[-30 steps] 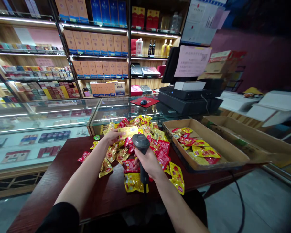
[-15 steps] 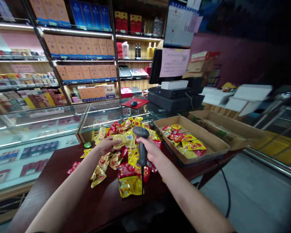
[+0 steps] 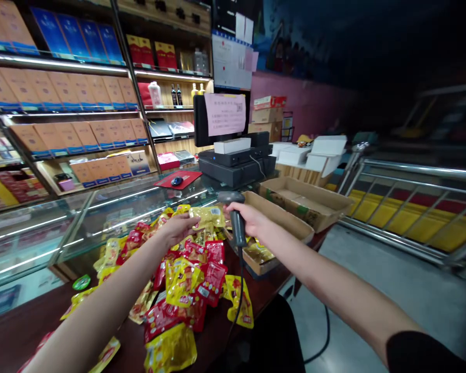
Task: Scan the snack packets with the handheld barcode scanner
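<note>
My left hand (image 3: 179,229) pinches a gold snack packet (image 3: 207,217) by its left end, its barcode label facing up. In my right hand (image 3: 249,218) is a dark grey barcode scanner (image 3: 238,228), fingers wrapped round its handle and its head beside the packet's right end. A black cord hangs from the handle. Below both hands spreads a heap of red and yellow snack packets (image 3: 183,282) on the dark wooden table (image 3: 134,342). Right of the heap stands a cardboard tray (image 3: 295,228) with several packets inside, partly covered by my right hand and forearm.
Behind the tray is a second cardboard tray (image 3: 306,199). A glass display counter (image 3: 112,199) carries a mouse (image 3: 176,181) on a red pad and a monitor (image 3: 223,116) with a paper sheet on it. Metal railing (image 3: 411,223) stands at the right.
The view has swung to the right. Both hands have carried the gold packet and the scanner rightward, from above the heap to the near side of the cardboard tray.
</note>
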`<action>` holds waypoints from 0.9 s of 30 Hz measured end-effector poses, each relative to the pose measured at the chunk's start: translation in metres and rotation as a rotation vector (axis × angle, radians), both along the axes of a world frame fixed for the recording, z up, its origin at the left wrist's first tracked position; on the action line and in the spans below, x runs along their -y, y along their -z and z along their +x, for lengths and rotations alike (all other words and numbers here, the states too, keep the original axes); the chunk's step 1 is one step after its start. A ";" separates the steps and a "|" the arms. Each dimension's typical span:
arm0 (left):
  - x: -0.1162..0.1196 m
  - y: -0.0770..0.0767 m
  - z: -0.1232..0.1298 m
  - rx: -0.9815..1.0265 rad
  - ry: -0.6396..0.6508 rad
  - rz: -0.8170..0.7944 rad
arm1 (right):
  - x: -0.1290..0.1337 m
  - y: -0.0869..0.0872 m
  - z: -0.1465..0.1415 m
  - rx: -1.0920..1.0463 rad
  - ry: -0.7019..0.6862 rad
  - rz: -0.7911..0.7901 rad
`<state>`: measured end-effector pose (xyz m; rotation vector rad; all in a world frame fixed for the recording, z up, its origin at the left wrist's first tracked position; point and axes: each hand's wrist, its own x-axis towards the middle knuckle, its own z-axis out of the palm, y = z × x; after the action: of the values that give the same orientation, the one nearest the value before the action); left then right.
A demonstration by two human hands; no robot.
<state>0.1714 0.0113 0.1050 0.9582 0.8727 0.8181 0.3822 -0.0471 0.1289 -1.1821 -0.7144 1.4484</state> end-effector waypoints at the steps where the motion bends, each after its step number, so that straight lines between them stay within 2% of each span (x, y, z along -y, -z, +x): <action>1: -0.007 -0.004 0.020 -0.009 0.006 0.010 | -0.002 -0.005 0.016 -0.008 0.025 -0.006; 4: -0.025 -0.014 0.077 0.016 0.045 0.019 | -0.009 -0.018 0.059 -0.030 0.121 -0.013; 7: -0.036 -0.019 0.121 0.036 -0.005 0.023 | -0.015 -0.023 0.089 -0.025 0.229 -0.006; 9: -0.040 -0.017 0.134 0.070 -0.017 0.030 | -0.017 -0.022 0.098 -0.021 0.275 -0.007; 11: -0.042 -0.013 0.132 0.092 -0.015 0.039 | -0.017 -0.018 0.099 -0.021 0.284 -0.007; 14: -0.042 -0.004 0.105 0.090 -0.040 0.050 | -0.016 -0.009 0.083 -0.030 0.228 -0.023; 17: -0.037 0.007 0.061 0.082 -0.087 0.051 | -0.017 -0.002 0.050 -0.039 0.137 -0.051; 23: -0.010 0.023 -0.048 0.051 -0.191 0.079 | -0.019 0.009 -0.043 -0.122 -0.099 -0.098; 27: 0.013 0.031 -0.119 -0.024 -0.285 0.093 | -0.012 0.024 -0.105 -0.144 -0.242 -0.140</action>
<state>0.0528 -0.0013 0.0737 0.9378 1.0134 1.1002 0.2770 -0.0351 0.1051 -1.1113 -0.6829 1.7910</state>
